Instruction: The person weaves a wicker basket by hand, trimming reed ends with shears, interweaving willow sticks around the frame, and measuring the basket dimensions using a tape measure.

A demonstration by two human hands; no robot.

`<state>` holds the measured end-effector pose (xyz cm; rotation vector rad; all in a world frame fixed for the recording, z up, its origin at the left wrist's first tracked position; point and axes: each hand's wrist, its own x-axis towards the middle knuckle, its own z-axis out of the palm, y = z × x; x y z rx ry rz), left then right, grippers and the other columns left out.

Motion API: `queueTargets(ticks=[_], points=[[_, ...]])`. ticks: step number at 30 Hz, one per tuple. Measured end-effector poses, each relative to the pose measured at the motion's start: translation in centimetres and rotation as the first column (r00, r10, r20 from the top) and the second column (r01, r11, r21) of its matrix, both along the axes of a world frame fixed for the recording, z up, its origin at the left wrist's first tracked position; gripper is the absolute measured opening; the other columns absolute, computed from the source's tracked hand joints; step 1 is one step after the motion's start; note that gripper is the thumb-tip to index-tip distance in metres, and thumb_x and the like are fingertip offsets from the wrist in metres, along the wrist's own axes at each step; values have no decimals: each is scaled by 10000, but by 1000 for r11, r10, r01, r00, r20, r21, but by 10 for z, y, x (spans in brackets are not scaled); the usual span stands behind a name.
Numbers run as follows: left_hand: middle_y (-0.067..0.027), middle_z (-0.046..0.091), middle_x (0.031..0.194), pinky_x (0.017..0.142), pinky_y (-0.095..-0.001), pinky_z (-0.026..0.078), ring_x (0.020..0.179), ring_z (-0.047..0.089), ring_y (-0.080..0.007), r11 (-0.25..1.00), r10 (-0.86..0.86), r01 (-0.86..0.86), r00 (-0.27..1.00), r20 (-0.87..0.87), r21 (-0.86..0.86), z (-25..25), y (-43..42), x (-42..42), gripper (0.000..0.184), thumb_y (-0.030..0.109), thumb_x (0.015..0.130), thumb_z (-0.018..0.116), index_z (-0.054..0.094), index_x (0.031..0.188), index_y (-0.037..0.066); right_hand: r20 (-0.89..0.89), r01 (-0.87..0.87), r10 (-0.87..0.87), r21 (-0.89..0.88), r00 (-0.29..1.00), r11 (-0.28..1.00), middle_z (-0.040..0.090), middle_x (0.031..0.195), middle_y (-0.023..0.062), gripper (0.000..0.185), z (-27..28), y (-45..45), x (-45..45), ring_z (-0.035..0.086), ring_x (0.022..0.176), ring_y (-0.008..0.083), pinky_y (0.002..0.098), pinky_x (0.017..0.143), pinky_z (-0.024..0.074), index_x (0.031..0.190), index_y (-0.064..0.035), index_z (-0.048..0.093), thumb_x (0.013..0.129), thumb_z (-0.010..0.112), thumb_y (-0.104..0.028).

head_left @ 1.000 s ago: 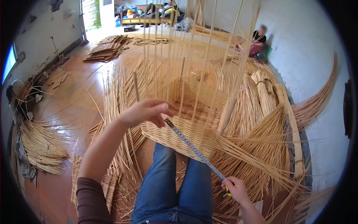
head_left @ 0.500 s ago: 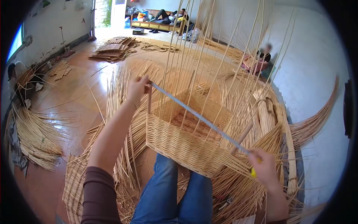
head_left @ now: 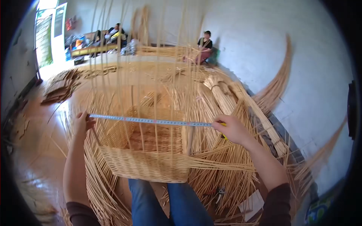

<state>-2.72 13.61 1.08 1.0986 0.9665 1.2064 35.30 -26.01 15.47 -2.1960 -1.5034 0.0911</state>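
A half-woven wicker basket (head_left: 145, 165) with tall upright stakes rests at my knees. Above its opening a tape measure (head_left: 154, 121) is stretched nearly level from side to side. My left hand (head_left: 83, 122) pinches the tape's free end near the basket's left corner post. At the right, my right hand (head_left: 230, 129) is closed round the yellow tape case, which shows partly between the fingers. Long loose weaving strands (head_left: 222, 164) run out from the basket's right side, below my right hand.
Bundles of straw-coloured rods (head_left: 222, 98) lie at the right along the wall. Woven panels (head_left: 62, 84) are stacked at the back left. A person (head_left: 204, 47) sits by the far wall; another reclines on a bench (head_left: 94, 49). Pliers (head_left: 220, 194) lie near a white sheet (head_left: 252, 205).
The tape has gone from slanting down to the right to nearly level across the basket. My left hand moved left and down, my right hand up and left. The view has turned right.
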Motion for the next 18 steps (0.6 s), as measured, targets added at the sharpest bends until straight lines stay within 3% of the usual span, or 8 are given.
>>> queueTargets(ticks=[6,10,18], points=[[-104,613,717,401,-260,496,560,658,-212,1000,16,-13,988,151,-18,-7,5,4,236,246,945,554,531,860,28,-9,28,-29,-33,1000,999,602,664,69,248,8,2,-5,568,613,197,357,595,429,908,-71,636,906,566,-309],[-118,610,744,438,-282,545,615,678,-234,994,112,-106,971,213,-40,-17,17,7,218,200,929,587,487,860,19,122,37,-34,-24,992,999,601,666,64,248,6,5,-5,571,619,201,368,603,436,890,-81,642,909,562,-315],[-115,613,774,463,-287,547,655,690,-233,996,87,-86,991,105,-11,4,-10,10,223,190,944,552,460,833,20,126,83,-80,-14,989,996,611,714,69,255,9,8,-5,582,664,221,382,621,443,890,-80,645,905,565,-322]])
